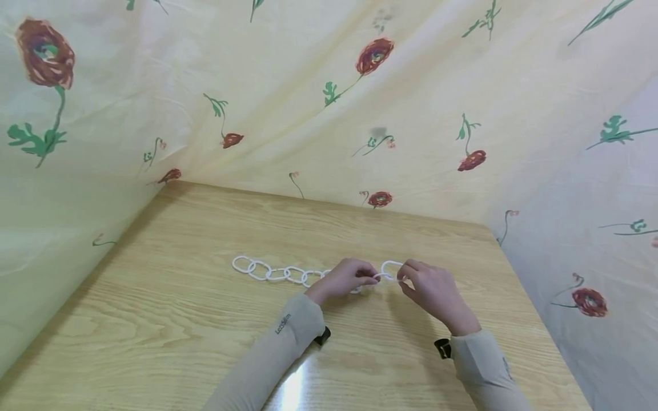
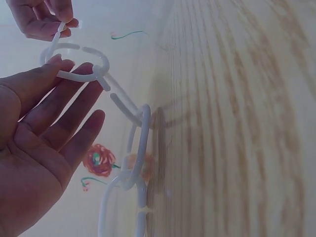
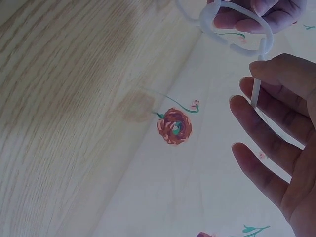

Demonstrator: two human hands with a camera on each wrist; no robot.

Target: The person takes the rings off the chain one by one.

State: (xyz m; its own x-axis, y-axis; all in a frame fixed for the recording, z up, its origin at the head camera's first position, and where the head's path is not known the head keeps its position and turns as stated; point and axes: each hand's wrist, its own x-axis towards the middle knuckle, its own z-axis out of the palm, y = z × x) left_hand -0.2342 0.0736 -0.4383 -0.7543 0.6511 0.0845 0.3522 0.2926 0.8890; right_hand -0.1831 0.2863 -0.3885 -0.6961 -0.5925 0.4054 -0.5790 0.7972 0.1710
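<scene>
A chain of white plastic oval links (image 1: 286,274) stretches across the wood-grain table, its left part lying flat. Its right end is raised between the two hands. My left hand (image 1: 343,278) pinches one split link (image 2: 76,77) between thumb and fingers, the other fingers loosely spread; this hand covers part of the chain in the head view. Facing it, my right hand (image 1: 434,289) pinches the end link (image 3: 256,93), which hooks through the left hand's link. Small gaps show in several links in the left wrist view. Below the left hand, more links hang down toward the table.
The table (image 1: 169,314) backs onto a cream cloth (image 1: 288,74) printed with red flowers, which also rises at both sides. Black wrist cameras (image 1: 322,335) sit under the light sleeves (image 1: 277,354). A bright reflection lies near the front edge.
</scene>
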